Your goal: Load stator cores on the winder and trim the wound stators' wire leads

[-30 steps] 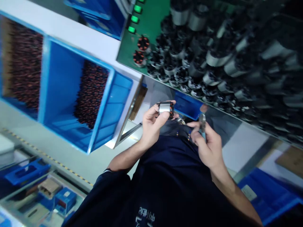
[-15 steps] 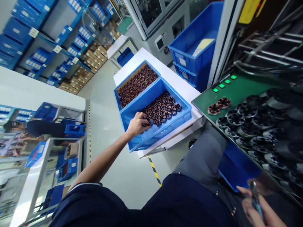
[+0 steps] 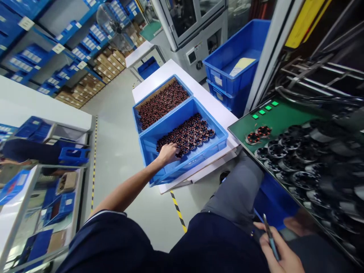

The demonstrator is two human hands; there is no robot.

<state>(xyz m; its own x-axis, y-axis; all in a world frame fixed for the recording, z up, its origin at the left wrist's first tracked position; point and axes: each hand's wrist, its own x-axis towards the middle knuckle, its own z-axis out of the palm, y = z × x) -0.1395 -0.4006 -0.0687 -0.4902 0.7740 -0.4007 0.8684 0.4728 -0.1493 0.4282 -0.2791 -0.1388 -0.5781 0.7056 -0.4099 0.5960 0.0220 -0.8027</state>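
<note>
My left hand (image 3: 168,153) reaches into the nearer blue bin (image 3: 148,167), its fingers curled round a small copper-wound motor stator (image 3: 179,154), mostly hidden by them. Beside it, rows of similar wound stators (image 3: 193,131) stand packed together on the bin floor. At the lower right, my right hand (image 3: 280,248) is closed round a slim hand tool (image 3: 272,239) with a metal tip and blue-grey handle; its exact kind does not show. Two wound stators with orange coils (image 3: 264,131) lie on the green bench top (image 3: 246,123) at the right.
A second blue bin (image 3: 135,113) full of stators adjoins the first on a white table (image 3: 203,89). Dark ring-shaped parts (image 3: 307,180) are heaped on the green bench. Stacked blue crates (image 3: 218,76) stand behind. A person (image 3: 31,149) works at the far left.
My left hand has shifted slightly within the bin, closer to the packed stators. My right hand, with the tool, has moved left and come further into view. The whole view has turned a little.
</note>
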